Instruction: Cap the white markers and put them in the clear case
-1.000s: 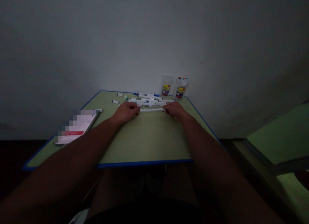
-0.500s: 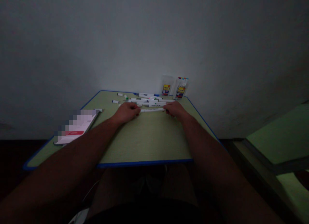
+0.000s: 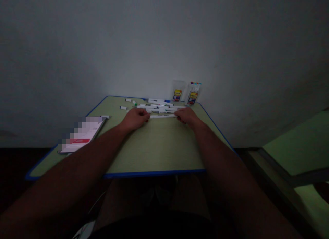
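Note:
Between my two hands a white marker pen [image 3: 162, 116] lies level, just in front of a loose heap of white markers [image 3: 160, 107]. My left hand [image 3: 136, 119] pinches its left end, and my right hand [image 3: 185, 115] pinches its right end. Both hands rest low over the table, fingers closed, and the marker's very tips are hidden by them. Past my left hand lie loose caps: a dark-ended cap [image 3: 123, 108], a green-ended cap [image 3: 134, 103] and another white cap [image 3: 128, 100].
At the back right stand a clear plastic case [image 3: 178, 91] with a yellow label and a second case [image 3: 192, 94] holding markers with coloured ends. A tablet-like screen [image 3: 82, 136] lies on the left. The table [image 3: 159, 150] has a blue edge and meets the wall [image 3: 154, 43].
Both hands keep their hold on the marker, almost still. The whole view has shifted very slightly.

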Available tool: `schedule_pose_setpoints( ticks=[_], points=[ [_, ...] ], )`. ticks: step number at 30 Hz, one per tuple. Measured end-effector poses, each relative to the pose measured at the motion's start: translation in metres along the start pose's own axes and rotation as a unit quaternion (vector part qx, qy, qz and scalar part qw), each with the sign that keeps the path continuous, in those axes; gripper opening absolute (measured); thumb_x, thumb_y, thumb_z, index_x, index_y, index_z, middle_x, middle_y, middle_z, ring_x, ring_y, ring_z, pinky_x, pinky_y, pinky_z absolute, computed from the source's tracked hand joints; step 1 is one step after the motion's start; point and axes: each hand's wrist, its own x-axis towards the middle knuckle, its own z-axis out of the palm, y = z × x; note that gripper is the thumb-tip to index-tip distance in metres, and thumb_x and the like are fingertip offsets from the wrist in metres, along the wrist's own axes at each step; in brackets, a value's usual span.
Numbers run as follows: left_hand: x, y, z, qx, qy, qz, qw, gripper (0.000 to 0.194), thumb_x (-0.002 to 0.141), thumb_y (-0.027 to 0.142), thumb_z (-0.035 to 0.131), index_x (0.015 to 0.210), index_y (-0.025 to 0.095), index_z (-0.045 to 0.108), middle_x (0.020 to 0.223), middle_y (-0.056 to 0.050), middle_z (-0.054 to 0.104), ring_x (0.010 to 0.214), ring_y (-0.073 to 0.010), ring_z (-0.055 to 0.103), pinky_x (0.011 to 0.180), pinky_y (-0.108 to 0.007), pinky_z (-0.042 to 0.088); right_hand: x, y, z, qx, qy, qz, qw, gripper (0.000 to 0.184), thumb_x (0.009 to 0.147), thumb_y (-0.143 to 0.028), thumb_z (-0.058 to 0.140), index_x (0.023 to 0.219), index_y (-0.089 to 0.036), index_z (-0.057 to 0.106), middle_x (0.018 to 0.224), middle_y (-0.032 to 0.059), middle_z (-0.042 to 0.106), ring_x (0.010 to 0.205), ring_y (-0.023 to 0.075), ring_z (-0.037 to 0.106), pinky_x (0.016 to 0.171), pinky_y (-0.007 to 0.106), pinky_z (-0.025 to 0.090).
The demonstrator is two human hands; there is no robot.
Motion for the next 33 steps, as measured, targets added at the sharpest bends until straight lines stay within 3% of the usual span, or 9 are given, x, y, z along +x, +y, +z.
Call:
schedule_pose_setpoints(
  ticks=[9,16,33],
  points=[
    [0.0008,-0.0002,0.0011,-0.101,0.044,-0.009,0.994,0.018,0.073,0.031,0.067,0.082,0.017,0.073,0.068,-0.003,0.068,0.058,-0.0149,0.056,0.056,-0.029,0.043,0.0004,0.002,0.0007,0.086,0.023,-0.03,0.996,0.015,0.08,-0.021,0.062,0.067,-0.015,0.063,0.054,-0.002,0.056,0.04,0.0069,0.041,0.037,0.021,0.03],
    [0.0008,0.0011,0.0009,-0.122,0.058,-0.014,0.991,0.02,0.072,0.027,0.07,0.088,0.015,0.074,0.066,-0.002,0.066,0.054,-0.013,0.054,0.057,-0.03,0.044,0.0004,0.0019,0.0022,0.168,0.035,-0.06,0.983,0.009,0.079,-0.021,0.064,0.073,-0.015,0.064,0.058,-0.0026,0.058,0.043,0.006,0.044,0.038,0.018,0.033],
    [0.0,0.0061,0.0002,-0.149,0.073,-0.029,0.986,0.016,0.073,0.021,0.07,0.088,0.014,0.072,0.068,-0.001,0.066,0.053,-0.0113,0.054,0.055,-0.027,0.044,-0.0023,-0.0026,0.001,0.231,0.035,-0.044,0.971,0.008,0.08,-0.015,0.064,0.073,-0.013,0.066,0.06,-0.0011,0.062,0.042,0.0056,0.045,0.037,0.019,0.034]
  ],
)
